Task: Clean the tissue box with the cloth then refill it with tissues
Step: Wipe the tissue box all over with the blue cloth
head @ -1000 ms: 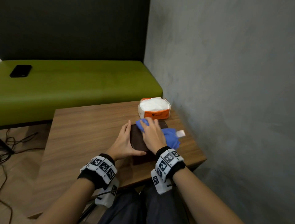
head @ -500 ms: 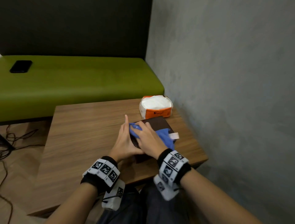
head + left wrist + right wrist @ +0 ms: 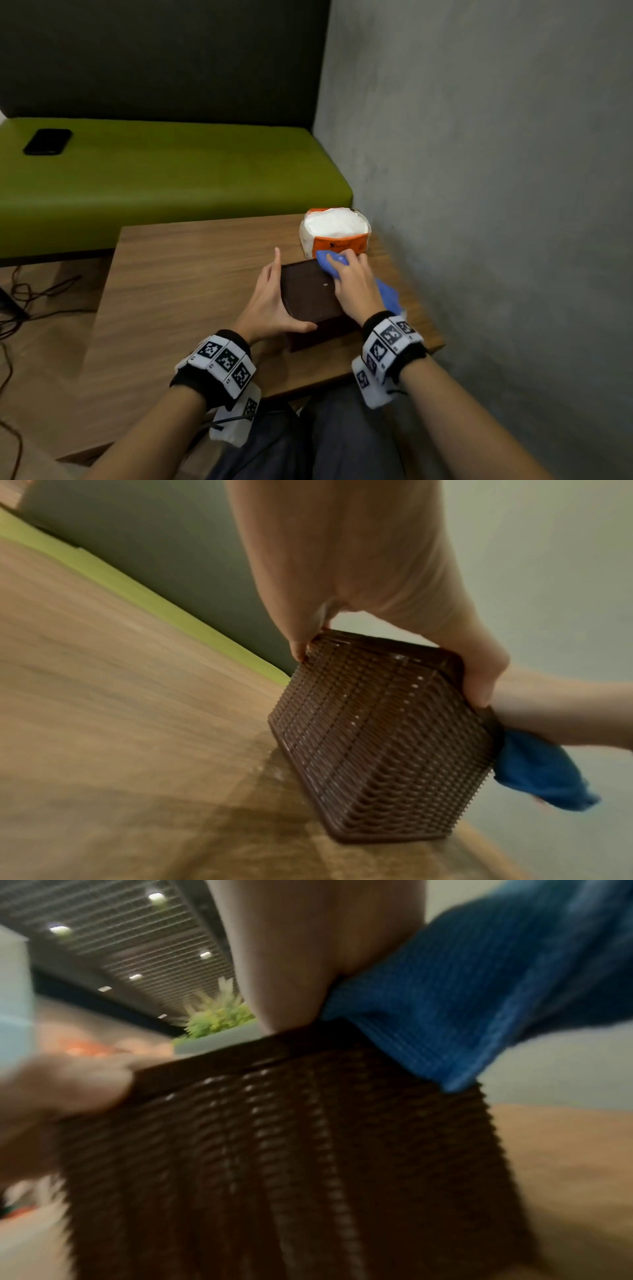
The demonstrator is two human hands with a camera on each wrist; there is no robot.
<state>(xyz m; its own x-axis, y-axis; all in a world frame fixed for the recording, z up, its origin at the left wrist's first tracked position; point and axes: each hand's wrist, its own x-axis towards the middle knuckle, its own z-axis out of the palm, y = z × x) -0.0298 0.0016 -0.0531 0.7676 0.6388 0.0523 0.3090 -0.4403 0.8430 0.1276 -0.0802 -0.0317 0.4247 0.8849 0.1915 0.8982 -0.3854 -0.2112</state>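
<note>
We look down at a wooden table (image 3: 191,281) beside a grey wall (image 3: 496,171). On its right part, close to the near edge, stands the box (image 3: 310,294), dark brown with woven sides. Its long axis runs from the near edge toward the far right, pointing at the tissue pack (image 3: 335,231), which sits just beyond it near the wall.

Our left hand (image 3: 270,305) braces the box's left side: the fingers lie straight along that side, and the thumb wraps across the near corner. In the left wrist view, fingers and thumb clamp the top rim between them.

Our right hand (image 3: 352,284) presses the blue cloth (image 3: 330,262) onto the far right part of the box's top. The fingers curl over the bunched cloth, gripping it. The rest of the cloth hangs down the box's right side. The right wrist view is blurred, so we cannot tell exactly how the fingertips lie.

Beyond the table runs a green bench (image 3: 164,181) with a black phone (image 3: 48,141) at its left end.
</note>
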